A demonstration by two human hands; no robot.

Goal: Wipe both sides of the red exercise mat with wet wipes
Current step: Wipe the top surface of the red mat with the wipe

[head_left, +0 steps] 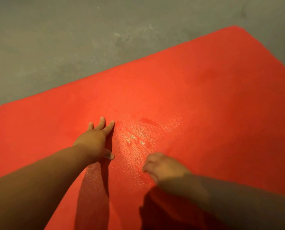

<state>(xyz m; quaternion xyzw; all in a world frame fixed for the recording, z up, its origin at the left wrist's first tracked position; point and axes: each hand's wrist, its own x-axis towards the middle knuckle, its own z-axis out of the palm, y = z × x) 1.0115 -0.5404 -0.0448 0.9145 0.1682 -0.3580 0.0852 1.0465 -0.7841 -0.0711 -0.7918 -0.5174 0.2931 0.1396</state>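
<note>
**Head view: both my hands down on the red mat**

Head camera, looking down. The grey concrete floor (pixel 55 39) fills the upper left. The red exercise mat (pixel 204 100) lies flat on it, spread across the lower and right parts of the picture, its long edge running up from the left side to a rounded corner at top right.

My bare left forearm comes in from the lower left corner. My left hand (pixel 95 141) lies palm down on the mat, fingers straight and spread wide, the thumb stretched out to the right, and it grips nothing.

Just right of that hand, the mat carries a wet, glistening patch (pixel 138 138) that catches the light, with a few streaks and small dents in it. It lies between my two hands.

My right hand (pixel 163 166) is blurred and sits low over the near edge of that patch, knuckles up and fingers curled under. I cannot tell whether they hold anything. Its forearm lies in shadow and runs off to the lower right, and dark shadows fall on the mat beneath both arms.
</note>
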